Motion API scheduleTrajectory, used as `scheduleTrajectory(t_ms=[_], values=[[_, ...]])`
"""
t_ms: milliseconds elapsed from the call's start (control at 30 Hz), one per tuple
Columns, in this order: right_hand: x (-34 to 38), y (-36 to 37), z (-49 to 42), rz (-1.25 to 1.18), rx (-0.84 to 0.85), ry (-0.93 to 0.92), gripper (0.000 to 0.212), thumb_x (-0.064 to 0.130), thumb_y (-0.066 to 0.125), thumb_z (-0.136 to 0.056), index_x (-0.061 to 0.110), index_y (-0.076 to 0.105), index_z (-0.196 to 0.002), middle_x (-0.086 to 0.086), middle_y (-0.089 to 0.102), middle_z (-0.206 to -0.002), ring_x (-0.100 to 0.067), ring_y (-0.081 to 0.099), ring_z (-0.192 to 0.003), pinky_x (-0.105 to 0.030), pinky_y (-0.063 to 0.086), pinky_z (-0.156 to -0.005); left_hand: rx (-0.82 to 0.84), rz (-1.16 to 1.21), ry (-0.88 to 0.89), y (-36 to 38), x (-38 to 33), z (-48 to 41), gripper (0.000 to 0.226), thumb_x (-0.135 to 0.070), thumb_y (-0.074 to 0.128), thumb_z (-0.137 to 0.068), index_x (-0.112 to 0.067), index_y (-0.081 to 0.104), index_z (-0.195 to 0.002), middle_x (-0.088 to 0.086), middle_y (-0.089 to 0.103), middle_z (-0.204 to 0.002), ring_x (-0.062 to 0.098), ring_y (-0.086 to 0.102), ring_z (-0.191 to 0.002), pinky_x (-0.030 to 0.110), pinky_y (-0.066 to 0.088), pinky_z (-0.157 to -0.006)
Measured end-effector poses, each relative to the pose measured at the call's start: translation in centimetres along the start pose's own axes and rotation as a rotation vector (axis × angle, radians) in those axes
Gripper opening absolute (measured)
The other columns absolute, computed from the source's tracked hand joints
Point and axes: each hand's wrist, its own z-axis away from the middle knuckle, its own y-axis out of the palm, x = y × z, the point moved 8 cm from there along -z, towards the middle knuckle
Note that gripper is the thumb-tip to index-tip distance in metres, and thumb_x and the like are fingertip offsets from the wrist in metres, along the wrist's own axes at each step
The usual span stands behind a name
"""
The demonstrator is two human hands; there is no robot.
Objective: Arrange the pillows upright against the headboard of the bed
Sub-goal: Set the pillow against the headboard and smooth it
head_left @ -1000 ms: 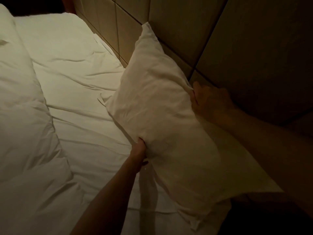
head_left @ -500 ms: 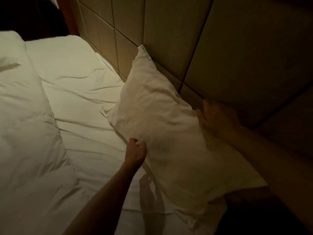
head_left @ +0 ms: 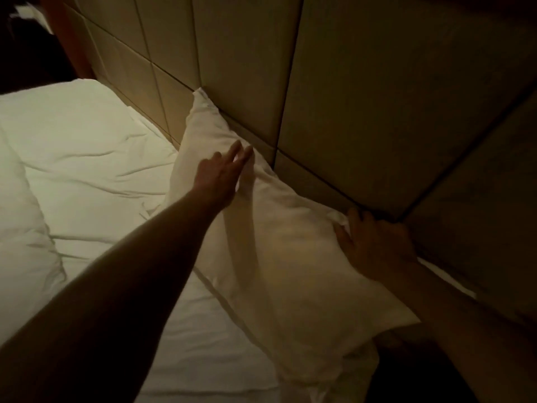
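Here, the pillow (head_left: 284,257) was leaned against the headboard (head_left: 348,97), with its bottom edge on the bed (head_left: 87,158). Its long side ran from about 11 o'clock, where one corner was poked up against the panels, down to about 5 o'clock, near the dark bottom of the view. It was white, soft and a bit wrinkled, and a loose flap of its cover was seen at the low end.

The left hand (head_left: 220,175) was laid flat on the front of the pillow, up toward the 11 o'clock end. Its fingers (head_left: 245,154) were stretched out and spread a little, and nothing was gripped by it. The right hand (head_left: 374,245) was placed at the top edge of the pillow, at about 3 o'clock from the middle of it, right where the pillow met the headboard. Its fingers were curled over that edge, and a bit of cloth looked to be pinched there.

The high corner was closer to the left hand, so a push or pat there could best be done by it. A white duvet (head_left: 26,257) was bunched at 9 o'clock.
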Motion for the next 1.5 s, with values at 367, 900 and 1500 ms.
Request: scheduleTrajectory(t_ms=[367,900,1500], values=[[-0.5,0.1,0.1,0.071,-0.163,-0.05,0.042,0.044,0.031,-0.105,0.012,0.056,-0.094,-0.004,0.048,-0.042,-0.024,0.051,-0.032,-0.027,0.037,-0.036,0.139,-0.452,0.327,-0.9,-2.6,-5.1,0.051,-0.032,0.052,-0.101,-0.032,0.038,-0.149,-0.001,0.048,-0.148,0.021,0.062,-0.118,0.033,0.052,-0.09],[-0.4,-1.3,-0.8,0.032,-0.277,-0.104,0.053,0.05,0.019,-0.105,0.013,0.054,-0.092,-0.003,0.049,-0.04,-0.024,0.052,-0.031,-0.025,0.038,-0.034,0.053,-0.228,0.258,-1.3,2.3,-2.3,0.05,-0.034,0.055,-0.098,-0.029,0.045,-0.147,0.002,0.06,-0.13,0.021,0.064,-0.102,0.036,0.049,-0.084],[-1.0,-3.9,-0.4,0.014,-0.133,-0.025,0.026,0.037,0.042,-0.098,0.015,0.054,-0.09,-0.008,0.059,-0.077,-0.03,0.059,-0.07,-0.039,0.043,-0.056,0.219,-0.12,0.002,-1.9,2.4,-0.1,0.093,-0.048,0.06,-0.093,-0.017,0.002,-0.159,0.009,0.005,-0.167,0.032,0.042,-0.135,0.041,0.048,-0.096]])
